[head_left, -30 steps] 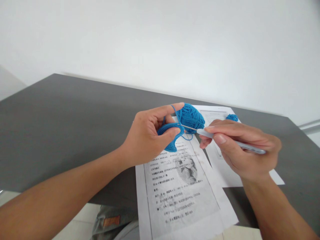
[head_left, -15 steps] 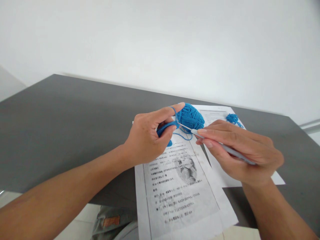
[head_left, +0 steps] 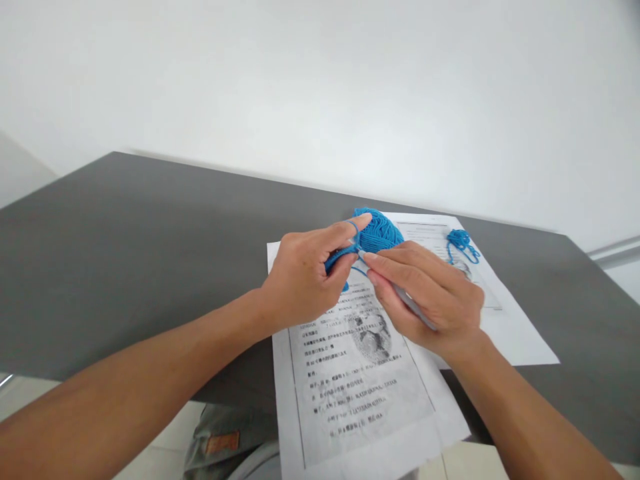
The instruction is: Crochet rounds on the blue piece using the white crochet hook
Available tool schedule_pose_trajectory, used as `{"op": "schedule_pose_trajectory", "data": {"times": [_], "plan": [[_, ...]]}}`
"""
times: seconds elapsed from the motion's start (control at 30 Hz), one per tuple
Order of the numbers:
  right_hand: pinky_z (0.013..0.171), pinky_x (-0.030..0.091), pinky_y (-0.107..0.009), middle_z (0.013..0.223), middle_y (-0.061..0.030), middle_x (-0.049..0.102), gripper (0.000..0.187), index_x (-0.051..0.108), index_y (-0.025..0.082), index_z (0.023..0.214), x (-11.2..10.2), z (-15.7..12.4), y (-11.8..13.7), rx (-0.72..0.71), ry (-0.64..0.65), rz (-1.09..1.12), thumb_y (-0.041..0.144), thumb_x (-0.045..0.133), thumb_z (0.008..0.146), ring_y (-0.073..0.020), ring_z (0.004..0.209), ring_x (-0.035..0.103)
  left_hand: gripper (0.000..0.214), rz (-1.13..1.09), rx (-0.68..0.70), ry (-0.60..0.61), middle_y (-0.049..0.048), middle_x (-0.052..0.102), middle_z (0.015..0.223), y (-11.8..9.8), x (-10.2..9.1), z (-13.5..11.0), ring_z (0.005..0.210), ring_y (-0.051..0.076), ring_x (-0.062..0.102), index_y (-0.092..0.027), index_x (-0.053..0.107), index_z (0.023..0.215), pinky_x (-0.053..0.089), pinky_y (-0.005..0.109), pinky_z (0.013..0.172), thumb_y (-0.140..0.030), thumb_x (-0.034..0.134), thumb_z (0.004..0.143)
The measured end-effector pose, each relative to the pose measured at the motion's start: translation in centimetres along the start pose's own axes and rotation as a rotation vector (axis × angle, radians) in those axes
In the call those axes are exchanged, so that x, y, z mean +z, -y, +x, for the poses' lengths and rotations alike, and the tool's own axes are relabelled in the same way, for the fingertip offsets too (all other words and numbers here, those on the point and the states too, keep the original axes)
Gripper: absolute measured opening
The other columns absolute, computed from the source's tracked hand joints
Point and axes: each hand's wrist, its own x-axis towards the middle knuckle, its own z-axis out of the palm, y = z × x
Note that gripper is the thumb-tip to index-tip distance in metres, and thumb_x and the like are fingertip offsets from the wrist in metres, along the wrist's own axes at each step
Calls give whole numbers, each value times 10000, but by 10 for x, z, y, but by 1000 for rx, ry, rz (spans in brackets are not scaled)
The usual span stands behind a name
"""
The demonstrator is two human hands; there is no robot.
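Observation:
Between its thumb and fingers my left hand pinches a small piece of blue crochet work. A strand of blue yarn loops over its raised index finger. My right hand grips a grey-handled crochet hook like a pen. The hook's front end meets the blue work at my left fingertips, and its tip is hidden there. Just behind both hands sits a ball of blue yarn, partly covered by my left index finger.
Beneath my hands lies a printed sheet with text and a picture, overhanging the table's near edge. A second printed sheet lies to the right, with a small tangle of blue yarn on it. The dark grey table meets a white wall behind.
My right hand has moved left with the crochet hook, closing the gap to my left hand. The hook's shaft, visible before, is now mostly hidden at the work.

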Motion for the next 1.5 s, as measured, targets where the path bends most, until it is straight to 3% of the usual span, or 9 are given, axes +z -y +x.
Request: {"op": "schedule_pose_trajectory", "data": {"times": [0.23,0.37,0.5,0.67,0.8,0.93,1.07,1.2,1.5], "plan": [[622,649,-379,907,-25,837,343,813,327,1207,11,-6,12,358,-207,304,109,713,962,-203,711,777,459,-567,-301,-61,-6,733,784,-3,2,0,700,137,646,-181,818,1262,550,257,679,-218,853,806],[618,645,-365,940,-29,845,311,822,318,1194,12,-7,12,413,-246,404,125,709,978,-193,709,780,418,-729,-402,-88,-13,778,779,-9,1,2,692,132,693,-192,849,1141,579,245,656,-173,907,727],[650,652,-377,950,-46,830,368,810,302,1230,12,-5,9,328,-215,376,81,701,958,-209,762,781,421,-855,-481,-109,3,818,831,-10,4,2,773,147,750,-183,844,1131,615,247,712,-143,910,717],[756,671,-415,1069,-125,806,501,719,221,1360,16,-3,12,107,-119,12,-1,695,912,-260,920,787,403,-1097,-578,-140,-30,782,736,-7,6,7,641,71,681,-179,847,1059,568,171,630,-131,969,678],[726,677,-439,1033,-124,794,621,642,221,1460,21,-1,14,-42,-126,-166,-22,698,891,-274,903,755,425,-1217,-627,-71,-29,761,697,-9,-2,10,675,97,727,-171,852,1042,591,172,645,-134,995,644],[666,671,-435,1010,-130,808,667,603,187,1517,18,3,12,-151,-157,-151,10,741,889,-272,847,756,398,-1246,-609,26,30,827,807,-10,-11,11,800,190,809,-192,855,1076,651,262,716,-139,957,696],[684,689,-429,1064,-106,831,602,630,238,1486,9,5,7,-163,-125,-81,65,754,923,-264,895,790,393,-1230,-567,34,46,832,806,-8,-16,12,748,176,792,-184,868,1060,640,253,685,-107,955,685],[756,698,-436,1087,-144,828,520,657,146,1428,0,4,7,-159,-60,-77,14,731,931,-262,969,795,411,-1160,-550,-12,46,805,758,-7,-17,12,678,155,754,-149,873,1063,612,231,637,-104,965,665],[774,691,-442,1093,-169,818,556,660,94,1423,-7,-4,0,-215,18,-169,-45,740,891,-283,995,769,457,-1075,-549,-45,-8,718,675,-2,-16,16,587,92,651,-128,872,1024,502,180,544,-112,1011,589]]}}
